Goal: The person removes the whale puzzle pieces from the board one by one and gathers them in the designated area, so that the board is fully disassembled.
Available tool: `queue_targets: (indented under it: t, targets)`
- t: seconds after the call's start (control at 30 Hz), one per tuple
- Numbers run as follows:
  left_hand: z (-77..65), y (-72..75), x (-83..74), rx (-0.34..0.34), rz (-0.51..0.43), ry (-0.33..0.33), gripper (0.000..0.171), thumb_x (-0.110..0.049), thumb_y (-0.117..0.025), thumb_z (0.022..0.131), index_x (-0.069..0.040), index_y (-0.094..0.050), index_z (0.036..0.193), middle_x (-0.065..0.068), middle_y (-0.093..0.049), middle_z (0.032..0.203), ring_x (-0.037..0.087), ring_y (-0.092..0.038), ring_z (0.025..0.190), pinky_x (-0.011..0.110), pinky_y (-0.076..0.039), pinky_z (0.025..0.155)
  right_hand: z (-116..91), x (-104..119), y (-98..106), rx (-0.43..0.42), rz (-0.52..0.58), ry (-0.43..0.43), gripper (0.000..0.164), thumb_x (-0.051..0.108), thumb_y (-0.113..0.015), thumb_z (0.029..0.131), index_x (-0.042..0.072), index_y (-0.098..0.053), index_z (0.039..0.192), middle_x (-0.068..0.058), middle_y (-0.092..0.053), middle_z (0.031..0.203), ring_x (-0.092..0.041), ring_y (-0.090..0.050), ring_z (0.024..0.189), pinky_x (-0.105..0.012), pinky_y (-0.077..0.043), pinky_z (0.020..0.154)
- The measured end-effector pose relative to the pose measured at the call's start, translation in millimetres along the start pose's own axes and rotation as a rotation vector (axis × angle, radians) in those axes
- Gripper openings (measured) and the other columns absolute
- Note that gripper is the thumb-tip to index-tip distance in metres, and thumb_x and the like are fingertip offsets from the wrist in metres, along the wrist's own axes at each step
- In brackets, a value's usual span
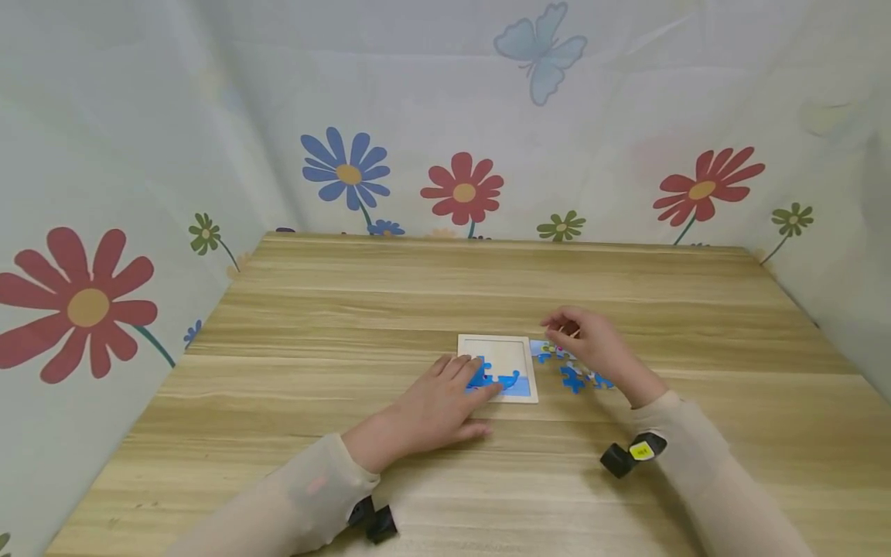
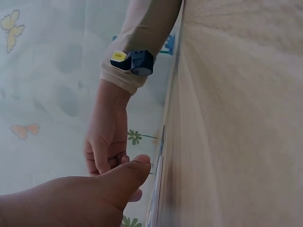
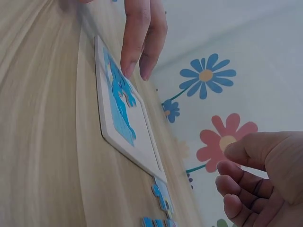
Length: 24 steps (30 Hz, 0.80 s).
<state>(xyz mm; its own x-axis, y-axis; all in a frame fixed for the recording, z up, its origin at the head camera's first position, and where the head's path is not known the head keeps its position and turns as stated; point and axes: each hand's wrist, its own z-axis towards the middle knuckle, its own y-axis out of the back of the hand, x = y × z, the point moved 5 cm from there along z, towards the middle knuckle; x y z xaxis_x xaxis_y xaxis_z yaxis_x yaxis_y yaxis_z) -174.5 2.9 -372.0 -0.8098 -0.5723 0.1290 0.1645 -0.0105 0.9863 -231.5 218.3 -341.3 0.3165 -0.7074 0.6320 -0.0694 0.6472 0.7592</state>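
Flowered cloth (image 1: 411, 93) behind a wood table (image 1: 376, 309). Flat on the table, a frame (image 1: 506, 353), seemingly under half done: set pieces (image 1: 511, 381), blue, along the frame's near side, far side bare. Probably left to fit: loose pieces (image 1: 572, 379) just right of the frame, number unclear. At the frame's left, left hand (image 1: 438, 398), fingers extended over the set pieces; right of the frame, right hand (image 1: 592, 338) above the loose pieces, fingers loosely curled, nothing visibly held.

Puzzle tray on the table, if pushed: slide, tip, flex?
Likely slides without tipping: the tray is low and lies flat. Probably stiff, given its straight rim. The blue pieces inside should travel along, since the rim borders them.
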Motion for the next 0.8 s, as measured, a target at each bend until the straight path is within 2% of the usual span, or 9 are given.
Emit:
queue_targets:
  t: [0.33, 0.57, 0.8]
  targets:
    - [-7.9, -0.9, -4.8, -0.022, 0.026, -0.008, 0.059, -0.061, -0.047, 0.093, -0.023, -0.051, 0.136, 0.013, -0.052, 0.136, 0.030, -0.049, 0.127, 0.046, -0.040, 0.107, 10.2, 12.3, -23.1, 0.004, 0.060, 0.021, 0.017, 0.010, -0.061, 0.093, 0.000, -0.065, 0.106, -0.012, -0.069, 0.095, -0.021, -0.062, 0.084, -0.030, -0.050, 0.074]
    - [-8.5, -5.9, -5.6, -0.031, 0.046, -0.007, 0.062, -0.063, -0.045, 0.092, -0.021, -0.050, 0.137, 0.011, -0.053, 0.133, 0.027, -0.050, 0.124, 0.043, -0.040, 0.107, 17.4, 20.1, -43.3, 0.059, 0.046, 0.031, 0.018, 0.011, -0.062, 0.093, 0.001, -0.068, 0.106, -0.011, -0.069, 0.095, -0.020, -0.062, 0.084, -0.028, -0.049, 0.073]
    - [-7.8, -9.5, -6.8, -0.017, 0.061, 0.006, 0.068, -0.065, -0.044, 0.092, -0.015, -0.051, 0.137, 0.009, -0.053, 0.130, 0.025, -0.051, 0.122, 0.041, -0.041, 0.106, 21.6, 27.8, -58.9, 0.113, 0.045, 0.041, 0.018, 0.012, -0.062, 0.092, 0.002, -0.069, 0.105, -0.010, -0.068, 0.093, -0.017, -0.060, 0.081, -0.027, -0.048, 0.072]
